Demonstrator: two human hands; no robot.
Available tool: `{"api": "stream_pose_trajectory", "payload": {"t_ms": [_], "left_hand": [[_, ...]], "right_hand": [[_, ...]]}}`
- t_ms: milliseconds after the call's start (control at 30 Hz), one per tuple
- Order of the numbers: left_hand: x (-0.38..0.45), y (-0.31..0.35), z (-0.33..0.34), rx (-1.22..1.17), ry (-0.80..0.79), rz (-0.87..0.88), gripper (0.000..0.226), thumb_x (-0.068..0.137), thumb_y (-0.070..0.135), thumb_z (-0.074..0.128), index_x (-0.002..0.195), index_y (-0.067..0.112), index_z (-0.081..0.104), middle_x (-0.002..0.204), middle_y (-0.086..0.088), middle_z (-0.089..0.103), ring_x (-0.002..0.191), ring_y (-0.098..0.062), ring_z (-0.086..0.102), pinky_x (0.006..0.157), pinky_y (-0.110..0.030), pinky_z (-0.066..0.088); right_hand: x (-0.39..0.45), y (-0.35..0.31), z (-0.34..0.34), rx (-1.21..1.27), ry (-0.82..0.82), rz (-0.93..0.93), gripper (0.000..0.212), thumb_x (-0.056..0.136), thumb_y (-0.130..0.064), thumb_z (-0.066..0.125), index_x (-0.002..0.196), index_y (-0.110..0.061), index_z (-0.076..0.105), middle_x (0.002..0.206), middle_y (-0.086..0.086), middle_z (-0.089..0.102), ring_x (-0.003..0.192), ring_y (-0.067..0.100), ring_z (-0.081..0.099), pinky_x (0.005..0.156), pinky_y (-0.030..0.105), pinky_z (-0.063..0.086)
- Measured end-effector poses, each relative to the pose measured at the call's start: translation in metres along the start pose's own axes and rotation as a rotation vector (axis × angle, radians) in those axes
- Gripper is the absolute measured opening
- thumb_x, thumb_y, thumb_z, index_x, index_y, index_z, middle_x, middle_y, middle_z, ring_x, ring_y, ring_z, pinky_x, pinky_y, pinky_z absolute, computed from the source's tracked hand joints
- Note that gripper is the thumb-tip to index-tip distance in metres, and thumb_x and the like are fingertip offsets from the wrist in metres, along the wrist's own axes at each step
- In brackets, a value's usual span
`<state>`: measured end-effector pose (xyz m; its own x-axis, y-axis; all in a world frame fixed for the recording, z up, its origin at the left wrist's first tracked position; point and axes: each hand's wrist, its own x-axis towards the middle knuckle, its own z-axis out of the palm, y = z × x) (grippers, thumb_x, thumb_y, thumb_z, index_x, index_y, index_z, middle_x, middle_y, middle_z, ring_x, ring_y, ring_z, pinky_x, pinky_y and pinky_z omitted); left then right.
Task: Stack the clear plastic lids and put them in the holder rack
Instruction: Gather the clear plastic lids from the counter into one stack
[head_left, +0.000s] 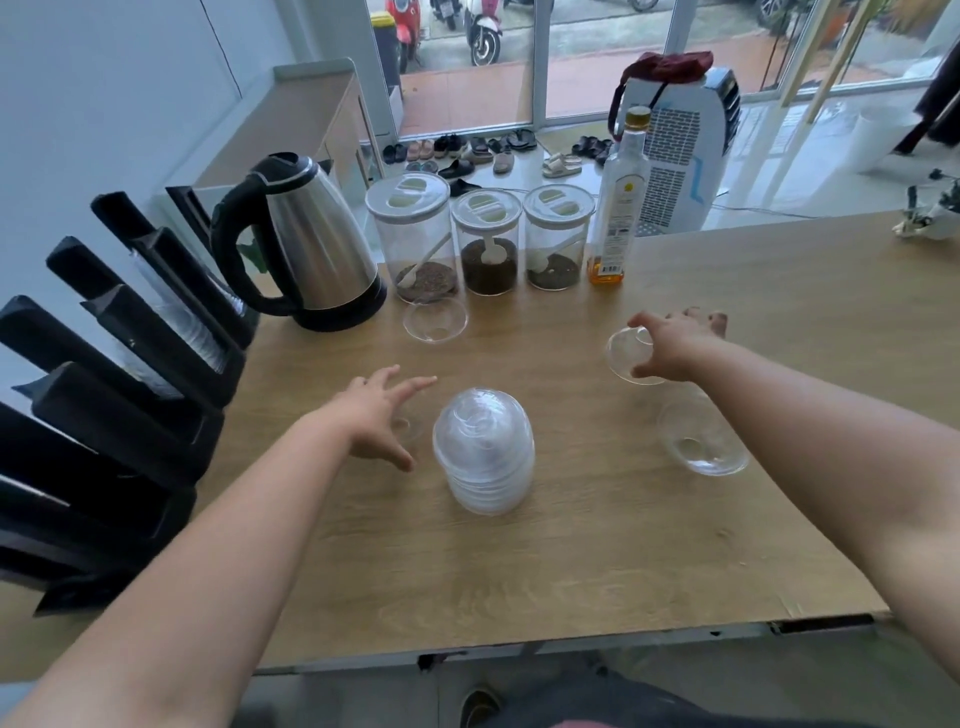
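Right hand, at the right of centre in the head view, grips a single clear dome lid by its rim, fingers curled over the top and the lid tilted. Left hand, at centre left, is spread open and grasps nothing; it hovers over another loose lid lying flat on the wooden counter, partly hidden beneath the fingers, and whether they touch it cannot be told.

Just right of that hand, at the middle of the frame, stands a stack of clear lids, nested dome-up on the counter. Two more single lids lie apart from it: one near the top centre, in front of the jars, and one at the right, below the right forearm.

Along the left edge sits the black holder rack, its slanted slots already carrying rows of clear plastic pieces in the upper part. A steel electric kettle with a black handle stands beside the rack. Behind the lids, three clear jars with white tops and a tall bottle of amber liquid line the far side of the counter.
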<state>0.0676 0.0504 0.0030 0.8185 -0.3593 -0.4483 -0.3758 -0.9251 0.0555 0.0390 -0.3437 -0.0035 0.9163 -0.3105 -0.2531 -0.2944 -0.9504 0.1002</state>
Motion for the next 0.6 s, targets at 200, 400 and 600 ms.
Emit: {"api": "stream_pose_trajectory", "payload": {"t_ms": [200, 400, 600], "left_hand": [[0.013, 0.01, -0.013, 0.004, -0.038, 0.031, 0.095, 0.059, 0.029, 0.083, 0.131, 0.061, 0.03, 0.134, 0.003, 0.024, 0.118, -0.024, 0.04, 0.095, -0.044, 0.051], [0.005, -0.006, -0.014, -0.455, 0.245, 0.036, 0.086, 0.048, 0.054, 0.088, 0.115, 0.042, 0.036, 0.123, 0.006, 0.04, 0.114, -0.017, 0.049, 0.097, -0.039, 0.047], [-0.011, -0.025, 0.02, -0.81, 0.447, -0.146, 0.078, 0.063, 0.041, 0.086, 0.121, 0.023, 0.036, 0.122, 0.001, 0.047, 0.111, -0.019, 0.051, 0.087, -0.031, 0.043]], "right_hand": [[-0.001, -0.011, 0.005, 0.027, 0.014, -0.079, 0.078, 0.068, -0.058, 0.074, 0.135, -0.045, 0.035, 0.138, 0.007, 0.047, 0.128, 0.031, 0.04, 0.101, 0.049, 0.023], [-0.002, -0.015, 0.002, 0.022, -0.032, -0.045, 0.094, 0.063, -0.067, 0.072, 0.143, -0.049, 0.026, 0.142, 0.007, 0.047, 0.133, 0.032, 0.032, 0.099, 0.047, 0.024], [-0.012, -0.024, -0.001, 0.297, -0.026, -0.097, 0.086, 0.063, -0.064, 0.075, 0.137, -0.056, 0.032, 0.137, 0.007, 0.046, 0.13, 0.032, 0.037, 0.1, 0.046, 0.027]]}}
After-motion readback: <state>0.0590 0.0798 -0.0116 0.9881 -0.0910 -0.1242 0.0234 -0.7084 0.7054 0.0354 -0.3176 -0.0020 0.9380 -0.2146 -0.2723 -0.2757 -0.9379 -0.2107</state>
